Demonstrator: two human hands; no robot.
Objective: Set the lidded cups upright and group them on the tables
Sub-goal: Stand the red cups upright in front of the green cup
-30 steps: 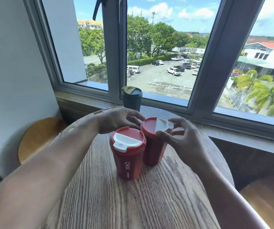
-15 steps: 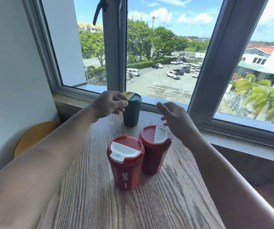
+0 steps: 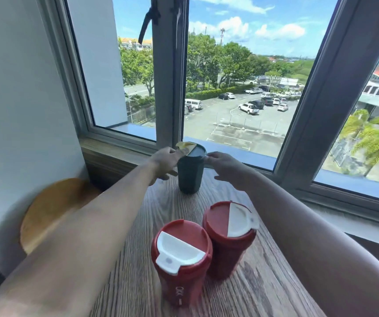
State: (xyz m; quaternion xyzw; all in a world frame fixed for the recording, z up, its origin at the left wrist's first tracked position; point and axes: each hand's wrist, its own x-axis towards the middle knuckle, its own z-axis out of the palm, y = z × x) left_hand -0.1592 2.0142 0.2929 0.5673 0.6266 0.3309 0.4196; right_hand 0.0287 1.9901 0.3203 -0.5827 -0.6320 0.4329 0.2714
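Note:
A dark green lidded cup (image 3: 189, 176) with a yellow flap stands upright at the far end of the round wooden table (image 3: 136, 284), close to the window. My left hand (image 3: 165, 161) wraps its left side, fingers on the lid's edge and thumb lower on the wall. From the right, my right hand (image 3: 226, 167) has spread fingers whose tips touch the lid rim. Two red cups with white flaps stand upright and touching nearer to me: one in front (image 3: 180, 273), one behind it to the right (image 3: 227, 252).
A wooden sill (image 3: 113, 154) and the window frame (image 3: 172, 88) rise just behind the green cup. A round wooden stool seat (image 3: 51, 209) sits low on the left against the white wall. Bare tabletop lies between the green cup and the red pair.
Both hands have left the red cups and moved forward to the green cup; the left now grips its side and the right has arrived at its rim. The red cups stayed put.

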